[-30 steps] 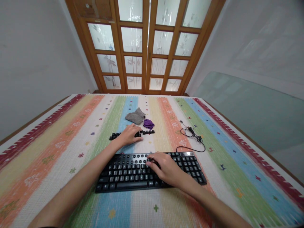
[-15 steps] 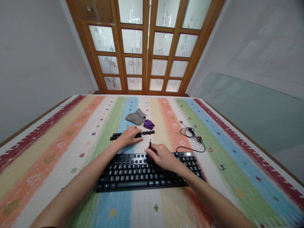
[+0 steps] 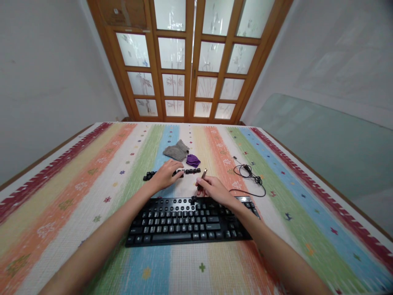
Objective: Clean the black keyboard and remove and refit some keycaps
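Note:
A black keyboard [image 3: 172, 237] lies across the tablecloth in front of me. Beyond it, loose black keycaps [image 3: 193, 171] form a row. My left hand [image 3: 166, 175] hovers at that row, thumb and fingers apart, partly covering the keycaps; whether it touches one is unclear. My right hand [image 3: 211, 189] is closed around a slim dark tool with a shiny end [image 3: 205, 173], above the keyboard's back edge. Just below the tool, a small black piece [image 3: 194, 199] stands out at that edge; whether the tool touches it I cannot make out.
A grey cloth [image 3: 176, 150] and a crumpled purple cloth [image 3: 193, 160] lie behind the keycaps. The keyboard's coiled black cable [image 3: 253, 177] rests at the right. A striped cloth [image 3: 106, 200] covers the table; glazed wooden doors [image 3: 189, 61] stand beyond.
My right hand has shifted slightly up and right off the keyboard, tilting the tool; its shiny end now points upward and right. My left thumb and fingers have moved slightly over the keycap row.

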`<state>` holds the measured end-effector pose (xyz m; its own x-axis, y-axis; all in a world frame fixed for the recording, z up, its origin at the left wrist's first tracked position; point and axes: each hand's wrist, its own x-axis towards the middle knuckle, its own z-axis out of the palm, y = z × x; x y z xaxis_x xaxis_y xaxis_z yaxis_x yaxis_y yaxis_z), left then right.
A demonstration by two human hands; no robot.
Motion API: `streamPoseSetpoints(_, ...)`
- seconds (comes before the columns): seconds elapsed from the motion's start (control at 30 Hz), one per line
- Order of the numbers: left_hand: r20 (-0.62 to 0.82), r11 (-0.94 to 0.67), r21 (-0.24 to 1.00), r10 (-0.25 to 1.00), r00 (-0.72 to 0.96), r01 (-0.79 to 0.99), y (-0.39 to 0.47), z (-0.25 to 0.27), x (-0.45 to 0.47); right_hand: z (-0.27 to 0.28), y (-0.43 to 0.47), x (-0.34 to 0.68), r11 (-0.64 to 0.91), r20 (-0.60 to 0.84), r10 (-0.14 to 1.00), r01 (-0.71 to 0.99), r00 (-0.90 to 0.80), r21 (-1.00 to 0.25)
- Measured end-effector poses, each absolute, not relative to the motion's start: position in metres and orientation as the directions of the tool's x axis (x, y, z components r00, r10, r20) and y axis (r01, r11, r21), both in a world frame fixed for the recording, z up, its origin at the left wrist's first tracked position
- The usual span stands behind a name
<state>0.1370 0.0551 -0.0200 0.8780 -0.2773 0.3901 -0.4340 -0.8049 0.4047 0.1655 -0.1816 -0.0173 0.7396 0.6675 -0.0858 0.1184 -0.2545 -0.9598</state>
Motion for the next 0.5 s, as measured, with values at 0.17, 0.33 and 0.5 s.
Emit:
streamPoseSetpoints(0.17,0.193,-0.584,0.772,-0.162,0.968,-0.252,0.033,-0.006,0.102,-0.005,-0.195,0.16,-0.118,0.057,0.686,0.187,0.726,-0.975)
streamPoseSetpoints(0.33,-0.028,-0.155,0.988,-0.22,0.975,-0.007,0.016,-0.011,0.078,-0.003,-0.202,0.15,-0.003,0.11,0.716,0.16,0.69,-0.987)
streamPoseSetpoints(0.5,-0.107,-0.008,0.994,-0.198,0.974,0.107,0.011,-0.015,0.073,-0.003,-0.206,0.143,0.006,0.13,0.762,0.195,0.635,-0.981)
